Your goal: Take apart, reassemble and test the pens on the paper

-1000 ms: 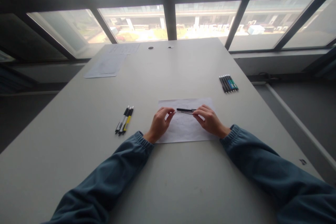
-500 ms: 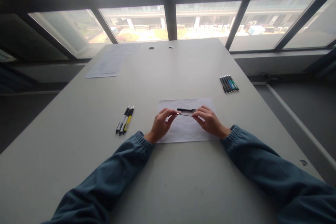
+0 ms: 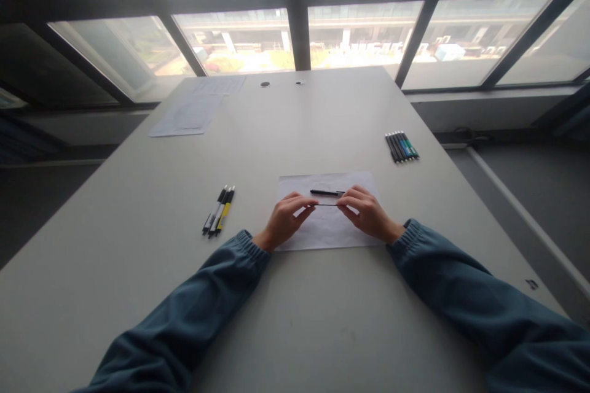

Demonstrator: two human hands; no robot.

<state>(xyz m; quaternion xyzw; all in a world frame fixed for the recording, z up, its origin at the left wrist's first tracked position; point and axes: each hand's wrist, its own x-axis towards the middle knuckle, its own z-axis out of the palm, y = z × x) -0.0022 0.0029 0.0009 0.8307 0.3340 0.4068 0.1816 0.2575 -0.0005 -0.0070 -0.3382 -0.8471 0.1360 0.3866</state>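
Over a sheet of white paper, a thin dark rod that looks like a pen refill stretches level between my two hands. My left hand pinches one end between thumb and fingers. The other end is pinched by my right hand in the same way. Both tips of the refill are covered by my fingers. Just beyond it, a black pen body lies on the paper, its right end partly behind my right hand's fingers.
Three pens, one of them yellow, lie side by side left of the paper. Several black, blue and green pens are lined up at the right. Printed sheets rest at the table's far left, near the windows. A small dark mark shows at the right edge.
The left fingers have slid a little along the refill's left end, and the pale tip seen there before is now covered. My right hand has hardly moved.
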